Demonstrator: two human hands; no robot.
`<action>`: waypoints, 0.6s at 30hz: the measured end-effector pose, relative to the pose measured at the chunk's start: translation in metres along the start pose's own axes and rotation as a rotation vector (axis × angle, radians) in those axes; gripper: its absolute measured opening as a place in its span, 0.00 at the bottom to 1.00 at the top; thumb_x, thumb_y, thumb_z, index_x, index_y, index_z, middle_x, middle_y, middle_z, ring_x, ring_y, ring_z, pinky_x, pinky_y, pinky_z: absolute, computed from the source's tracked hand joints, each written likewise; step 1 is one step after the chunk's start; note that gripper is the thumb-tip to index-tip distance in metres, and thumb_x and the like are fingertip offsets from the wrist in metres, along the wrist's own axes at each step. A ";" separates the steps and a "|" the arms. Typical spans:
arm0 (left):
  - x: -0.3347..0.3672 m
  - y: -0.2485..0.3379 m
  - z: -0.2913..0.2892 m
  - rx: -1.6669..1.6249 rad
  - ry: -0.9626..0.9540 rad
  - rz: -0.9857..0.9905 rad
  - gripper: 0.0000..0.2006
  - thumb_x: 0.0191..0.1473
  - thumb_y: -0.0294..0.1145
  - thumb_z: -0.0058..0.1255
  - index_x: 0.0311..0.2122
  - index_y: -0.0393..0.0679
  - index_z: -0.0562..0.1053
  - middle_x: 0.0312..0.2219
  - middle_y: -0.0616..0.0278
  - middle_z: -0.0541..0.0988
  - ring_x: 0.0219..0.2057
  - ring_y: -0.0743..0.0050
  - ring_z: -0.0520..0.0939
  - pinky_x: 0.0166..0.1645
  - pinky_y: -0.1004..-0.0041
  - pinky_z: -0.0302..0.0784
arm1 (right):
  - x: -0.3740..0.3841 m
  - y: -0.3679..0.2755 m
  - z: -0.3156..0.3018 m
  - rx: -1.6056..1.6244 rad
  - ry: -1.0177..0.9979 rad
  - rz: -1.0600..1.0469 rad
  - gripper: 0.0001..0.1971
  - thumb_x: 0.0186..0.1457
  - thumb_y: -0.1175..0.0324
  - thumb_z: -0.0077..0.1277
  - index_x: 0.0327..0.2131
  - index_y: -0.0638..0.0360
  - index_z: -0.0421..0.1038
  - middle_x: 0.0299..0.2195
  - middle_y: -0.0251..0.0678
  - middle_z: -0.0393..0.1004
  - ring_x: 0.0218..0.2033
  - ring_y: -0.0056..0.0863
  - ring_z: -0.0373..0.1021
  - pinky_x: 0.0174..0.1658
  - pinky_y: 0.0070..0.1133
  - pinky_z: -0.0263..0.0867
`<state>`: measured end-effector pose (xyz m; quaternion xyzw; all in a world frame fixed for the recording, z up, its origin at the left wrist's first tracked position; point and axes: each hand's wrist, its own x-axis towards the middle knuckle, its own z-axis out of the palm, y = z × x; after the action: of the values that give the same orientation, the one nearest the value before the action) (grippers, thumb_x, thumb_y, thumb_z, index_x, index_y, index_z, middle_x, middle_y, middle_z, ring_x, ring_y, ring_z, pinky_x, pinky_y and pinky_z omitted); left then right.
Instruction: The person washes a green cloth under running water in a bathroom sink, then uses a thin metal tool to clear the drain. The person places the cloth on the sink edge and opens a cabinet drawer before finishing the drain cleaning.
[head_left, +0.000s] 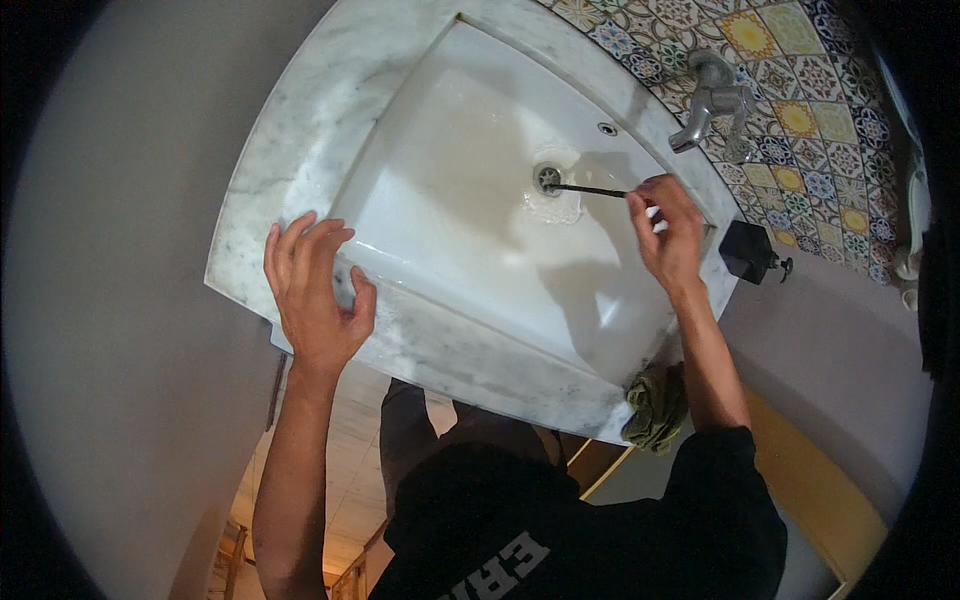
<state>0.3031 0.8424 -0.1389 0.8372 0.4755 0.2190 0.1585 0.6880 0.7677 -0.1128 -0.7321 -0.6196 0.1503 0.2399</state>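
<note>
My right hand (pixel 668 225) reaches over the white sink basin (pixel 420 170) and pinches the end of a thin black stick (pixel 595 190). The stick's far end points down into the round metal drain (pixel 547 178); how deep it goes I cannot tell. Around the drain lies a patch of shallow water. My left hand (pixel 318 285) rests at the left front corner of the marble counter (pixel 300 150), fingers spread and curved near the basin's edge, holding nothing.
A chrome faucet (pixel 708 105) juts from the patterned tile wall (pixel 790 120). A black pump bottle (pixel 747 250) stands on the right counter edge. A crumpled dark green cloth (pixel 657 405) hangs at the front right corner. An overflow hole (pixel 607 129) sits in the basin's back wall.
</note>
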 end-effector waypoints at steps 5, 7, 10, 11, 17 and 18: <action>0.001 -0.001 0.002 0.027 -0.019 0.010 0.20 0.44 0.23 0.49 0.47 0.41 0.72 0.49 0.58 0.74 0.60 0.55 0.66 0.69 0.43 0.46 | -0.003 -0.012 -0.020 0.179 0.062 0.045 0.02 0.55 0.76 0.55 0.31 0.65 0.73 0.36 0.38 0.80 0.30 0.24 0.76 0.28 0.20 0.72; 0.002 -0.001 0.003 0.039 -0.037 0.012 0.21 0.44 0.24 0.49 0.47 0.41 0.72 0.50 0.58 0.74 0.60 0.55 0.66 0.69 0.43 0.46 | 0.000 -0.010 -0.014 0.154 0.049 -0.007 0.03 0.56 0.75 0.54 0.32 0.66 0.73 0.35 0.40 0.80 0.28 0.26 0.76 0.29 0.21 0.73; 0.002 -0.001 0.003 0.041 -0.040 0.019 0.21 0.44 0.24 0.49 0.48 0.41 0.72 0.50 0.57 0.73 0.61 0.55 0.65 0.69 0.43 0.45 | 0.002 -0.002 0.000 0.129 0.028 -0.043 0.04 0.57 0.74 0.54 0.32 0.66 0.73 0.34 0.41 0.79 0.26 0.29 0.76 0.29 0.22 0.73; 0.001 -0.002 0.003 0.044 -0.034 0.025 0.21 0.44 0.24 0.49 0.48 0.41 0.72 0.50 0.57 0.73 0.61 0.55 0.65 0.69 0.43 0.45 | 0.003 0.001 0.001 0.122 0.031 -0.030 0.04 0.56 0.74 0.54 0.32 0.66 0.73 0.34 0.41 0.79 0.26 0.29 0.76 0.29 0.22 0.73; 0.001 -0.002 0.002 0.036 -0.033 0.011 0.21 0.44 0.23 0.48 0.48 0.41 0.72 0.50 0.58 0.73 0.61 0.54 0.65 0.69 0.42 0.46 | 0.002 0.000 0.000 0.125 0.019 0.019 0.04 0.56 0.75 0.54 0.32 0.67 0.73 0.34 0.40 0.79 0.27 0.28 0.75 0.28 0.21 0.72; 0.001 -0.001 0.002 0.028 -0.035 0.007 0.21 0.44 0.23 0.47 0.47 0.41 0.72 0.50 0.57 0.73 0.61 0.54 0.65 0.69 0.42 0.46 | 0.000 0.000 0.000 0.123 0.015 0.033 0.04 0.56 0.75 0.54 0.31 0.67 0.73 0.34 0.40 0.79 0.27 0.28 0.75 0.29 0.21 0.72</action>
<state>0.3037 0.8438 -0.1413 0.8446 0.4729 0.1980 0.1543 0.6879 0.7680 -0.1126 -0.7271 -0.5953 0.1864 0.2866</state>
